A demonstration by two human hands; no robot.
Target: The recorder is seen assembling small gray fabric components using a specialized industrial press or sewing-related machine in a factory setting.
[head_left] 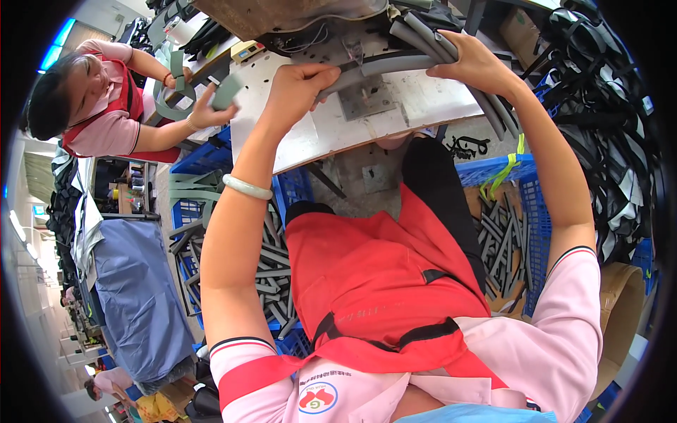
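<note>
A long grey padded strip [395, 65] stretches between my hands above the white worktable [275, 134]. My left hand [300, 90] is closed around its left end, fingers curled and thumb on top. Farther right, my right hand [474, 63] grips the strip between thumb and fingers. More grey strips [421, 37] lie against and beneath my right hand, some hanging over the table's edge. Under the strip, a metal plate [363, 102] is set into the tabletop, with dark bits scattered around it.
A machine body [289, 15] stands at the table's far side. Blue crates with grey strips flank my legs, left [273, 271] and right [502, 243]. At left, a co-worker's hand [211, 111] holds a grey-green piece. Dark straps [599, 113] pile up at right.
</note>
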